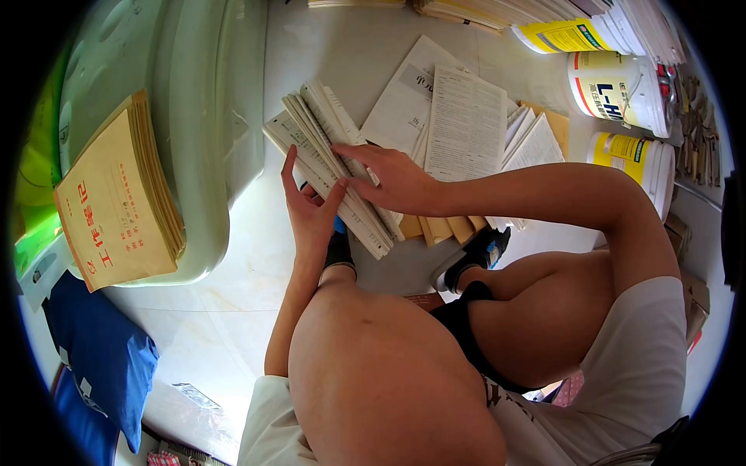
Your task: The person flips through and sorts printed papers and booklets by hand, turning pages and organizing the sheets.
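A sheaf of printed papers (315,144) is gripped by the left hand (309,208), with the thumb laid on its upper side and the index finger stretched along its outer edge. The same sheaf is touched by the right hand (388,177), whose fingers are laid across it; whether it is also pinched there cannot be told. The sheaf is held at a slant above the floor (311,50), in front of the knees, and is parted lengthwise into several thick bundles.

Just beyond the right hand, a printed booklet (466,120) is spread on the floor, partly over a sheet with large Chinese characters (410,92). Brown envelopes (437,230) are partly covered by the right forearm and papers.

Farther right, a white bucket marked "L-H" (618,93) is flanked by two yellow-labelled buckets. At the left, a stack of kraft envelopes with red print (116,206) is supported by a pale green plastic furnishing (203,147); below it, a blue cloth bag (101,353) is seen.
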`<state>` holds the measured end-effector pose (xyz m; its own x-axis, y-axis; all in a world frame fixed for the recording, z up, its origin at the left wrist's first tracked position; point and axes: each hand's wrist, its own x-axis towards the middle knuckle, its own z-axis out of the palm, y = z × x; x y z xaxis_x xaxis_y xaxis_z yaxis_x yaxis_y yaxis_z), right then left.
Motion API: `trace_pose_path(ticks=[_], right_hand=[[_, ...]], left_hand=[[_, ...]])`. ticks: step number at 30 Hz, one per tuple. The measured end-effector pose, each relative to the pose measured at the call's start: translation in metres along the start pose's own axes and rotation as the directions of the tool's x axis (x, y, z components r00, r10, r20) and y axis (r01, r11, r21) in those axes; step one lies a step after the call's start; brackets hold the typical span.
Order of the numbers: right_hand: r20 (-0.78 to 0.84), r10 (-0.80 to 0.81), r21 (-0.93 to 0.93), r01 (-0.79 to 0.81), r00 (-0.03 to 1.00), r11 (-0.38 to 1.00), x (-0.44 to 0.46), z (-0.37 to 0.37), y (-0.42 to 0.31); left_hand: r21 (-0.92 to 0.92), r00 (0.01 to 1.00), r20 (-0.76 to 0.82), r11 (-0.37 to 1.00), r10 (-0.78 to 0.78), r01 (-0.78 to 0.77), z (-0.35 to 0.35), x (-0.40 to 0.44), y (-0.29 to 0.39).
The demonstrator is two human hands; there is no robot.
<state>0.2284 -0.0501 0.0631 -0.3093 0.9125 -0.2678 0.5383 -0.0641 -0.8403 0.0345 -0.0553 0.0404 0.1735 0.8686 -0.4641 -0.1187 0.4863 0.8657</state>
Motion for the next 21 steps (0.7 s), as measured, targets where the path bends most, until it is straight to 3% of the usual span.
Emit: trace_pose_path(ticks=[21], right_hand=[[0.078,0.035,0.066,-0.04,0.996,0.997,0.0009,-0.0063,0.0032]], left_hand=[[-0.019,1.0,-0.026,1.0,0.012,-0.013,-0.0001,-0.0008,-0.0017]])
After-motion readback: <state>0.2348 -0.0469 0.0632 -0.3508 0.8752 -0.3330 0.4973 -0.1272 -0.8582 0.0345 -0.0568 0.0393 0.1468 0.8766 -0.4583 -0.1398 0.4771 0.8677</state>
